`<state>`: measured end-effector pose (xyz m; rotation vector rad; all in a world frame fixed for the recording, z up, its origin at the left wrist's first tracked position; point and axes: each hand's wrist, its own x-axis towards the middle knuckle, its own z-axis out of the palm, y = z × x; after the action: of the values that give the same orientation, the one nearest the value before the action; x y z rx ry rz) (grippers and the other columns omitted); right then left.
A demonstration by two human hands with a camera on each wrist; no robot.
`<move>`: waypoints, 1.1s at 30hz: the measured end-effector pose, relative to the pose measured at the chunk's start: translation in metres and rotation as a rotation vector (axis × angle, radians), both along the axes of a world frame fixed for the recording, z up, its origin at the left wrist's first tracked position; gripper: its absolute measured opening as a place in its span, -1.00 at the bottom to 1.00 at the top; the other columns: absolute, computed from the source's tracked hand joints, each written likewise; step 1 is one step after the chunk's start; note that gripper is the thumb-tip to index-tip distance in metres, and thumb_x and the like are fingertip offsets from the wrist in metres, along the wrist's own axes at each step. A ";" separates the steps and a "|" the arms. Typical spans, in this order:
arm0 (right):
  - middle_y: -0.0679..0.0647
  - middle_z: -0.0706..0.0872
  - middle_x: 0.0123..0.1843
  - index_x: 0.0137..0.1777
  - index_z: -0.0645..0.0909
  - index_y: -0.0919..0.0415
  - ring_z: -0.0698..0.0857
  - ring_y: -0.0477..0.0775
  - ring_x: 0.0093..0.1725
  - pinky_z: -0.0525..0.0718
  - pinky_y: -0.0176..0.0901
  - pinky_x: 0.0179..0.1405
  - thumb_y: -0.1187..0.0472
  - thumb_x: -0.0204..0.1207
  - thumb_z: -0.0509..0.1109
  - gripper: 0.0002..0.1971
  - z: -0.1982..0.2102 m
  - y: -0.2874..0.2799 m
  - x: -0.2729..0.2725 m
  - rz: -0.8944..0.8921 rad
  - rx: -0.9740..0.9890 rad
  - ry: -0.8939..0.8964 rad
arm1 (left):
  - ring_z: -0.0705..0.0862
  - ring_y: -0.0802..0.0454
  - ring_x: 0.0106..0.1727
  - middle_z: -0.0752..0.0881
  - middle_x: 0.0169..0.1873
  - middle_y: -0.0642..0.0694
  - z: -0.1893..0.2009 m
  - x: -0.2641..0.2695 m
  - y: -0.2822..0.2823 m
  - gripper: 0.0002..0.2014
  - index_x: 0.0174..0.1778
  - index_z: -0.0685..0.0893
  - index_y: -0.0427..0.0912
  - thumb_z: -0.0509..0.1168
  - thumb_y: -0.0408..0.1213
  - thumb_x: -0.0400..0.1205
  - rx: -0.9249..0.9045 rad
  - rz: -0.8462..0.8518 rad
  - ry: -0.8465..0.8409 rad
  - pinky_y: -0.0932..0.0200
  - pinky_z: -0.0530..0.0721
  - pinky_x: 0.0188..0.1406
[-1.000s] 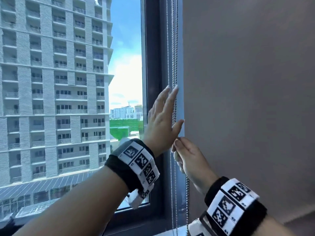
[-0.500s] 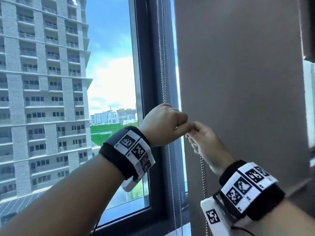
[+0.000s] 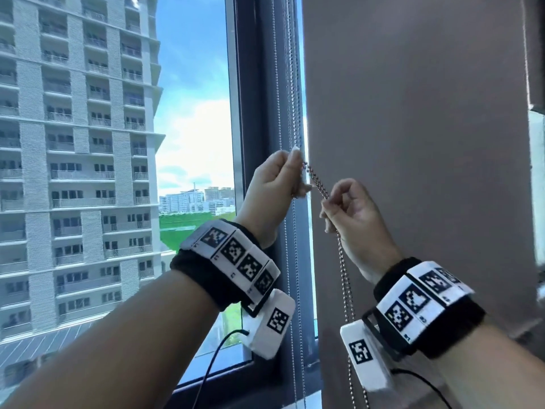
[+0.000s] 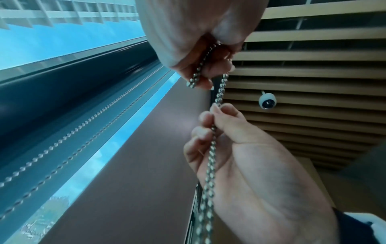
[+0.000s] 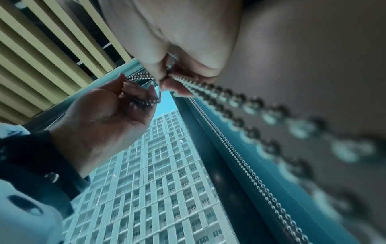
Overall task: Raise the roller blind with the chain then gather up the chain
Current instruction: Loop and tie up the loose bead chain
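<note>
Showing no readable writing anywhere, only black-and-white square codes on the wristbands. Left hand curling shut around a bunched loop of the bead chain, thumb pressing on top. Right hand pinching the same chain between thumb and forefinger, other fingers curled round it (doubled strand dropping down past the wrist). Chain stretching taut and short between both hands, just beside the dark window frame and the edge of the grey roller blind. More strands hanging along the frame.
</note>
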<state>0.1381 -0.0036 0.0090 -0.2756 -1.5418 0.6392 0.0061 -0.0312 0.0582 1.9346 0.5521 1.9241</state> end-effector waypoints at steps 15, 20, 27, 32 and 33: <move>-0.07 0.72 -0.20 -0.02 0.69 0.09 0.63 -0.13 -0.17 0.49 -0.19 -0.09 0.13 0.65 0.24 -0.81 0.034 0.013 -0.007 0.237 -0.230 -0.061 | 0.56 0.03 -0.35 0.55 -0.43 -0.11 -0.017 0.020 0.011 -0.72 -0.23 0.53 -0.22 0.12 -0.16 0.73 -0.273 -0.317 -0.438 0.20 0.68 -0.20; 0.11 0.70 -0.32 -0.10 0.71 0.29 0.62 -0.08 -0.36 0.60 -0.39 -0.28 0.32 0.54 0.40 -0.93 0.041 0.014 -0.003 0.289 -0.162 -0.073 | 0.61 -0.01 -0.24 0.56 -0.33 -0.18 -0.027 0.020 0.015 -0.73 -0.19 0.52 -0.25 0.10 -0.18 0.75 -0.285 -0.236 -0.318 0.16 0.71 -0.06; -0.02 0.81 -0.24 -0.11 0.74 0.13 0.68 -0.08 -0.22 0.57 -0.32 -0.15 0.34 0.47 0.46 -0.89 0.036 0.020 0.005 0.304 -0.189 -0.078 | 0.64 0.16 -0.42 0.65 -0.49 0.05 -0.022 0.016 0.013 -0.78 -0.15 0.53 -0.14 0.14 -0.10 0.73 -0.236 0.063 -0.155 0.29 0.64 -0.33; 0.06 0.83 -0.19 -0.11 0.72 0.15 0.70 -0.04 -0.22 0.58 -0.12 0.03 0.38 0.46 0.45 -0.88 0.040 0.023 0.007 0.274 -0.195 -0.076 | 0.64 0.13 -0.43 0.66 -0.50 0.05 -0.016 0.015 0.011 -0.81 -0.18 0.50 -0.09 0.15 -0.14 0.73 -0.172 0.115 -0.138 0.25 0.61 -0.36; 0.06 0.84 -0.19 -0.11 0.72 0.15 0.71 -0.04 -0.23 0.58 -0.13 0.02 0.39 0.48 0.43 -0.87 0.041 0.023 0.007 0.261 -0.193 -0.075 | 0.65 0.12 -0.42 0.67 -0.48 0.04 -0.015 0.014 0.012 -0.82 -0.17 0.50 -0.10 0.17 -0.14 0.72 -0.173 0.121 -0.131 0.25 0.63 -0.36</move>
<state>0.1452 0.0193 0.0497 -0.2472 -1.6036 0.9961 0.0201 -0.0192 0.0429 1.6906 0.7846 1.9864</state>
